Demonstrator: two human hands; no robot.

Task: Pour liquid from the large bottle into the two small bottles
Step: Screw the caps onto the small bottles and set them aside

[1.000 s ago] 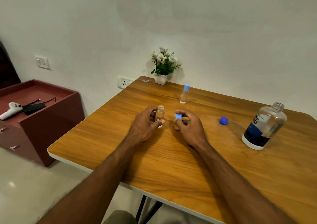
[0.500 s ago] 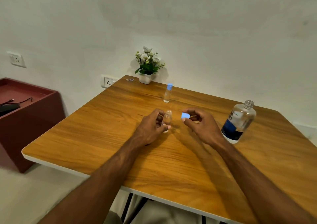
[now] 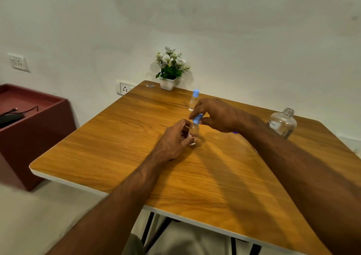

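A small clear bottle (image 3: 194, 130) stands upright on the wooden table (image 3: 121, 149), near its middle. My left hand (image 3: 173, 139) grips this bottle around its body. My right hand (image 3: 214, 114) pinches a small blue cap (image 3: 197, 118) right on top of that bottle's neck. A second small bottle (image 3: 193, 100) with a blue cap stands farther back, just behind my right hand. The large clear bottle (image 3: 282, 123), uncapped and with a dark label, stands at the right behind my right forearm. A sliver of its blue cap (image 3: 235, 132) shows under my right wrist.
A white pot of flowers (image 3: 169, 69) stands at the table's back edge against the wall. A dark red cabinet (image 3: 29, 128) with a black device and cable on top sits left of the table. Wall sockets (image 3: 125, 88) are behind the table's left corner.
My right hand has carried the blue cap left and down onto the neck of the small bottle held by my left hand. The view has shifted.
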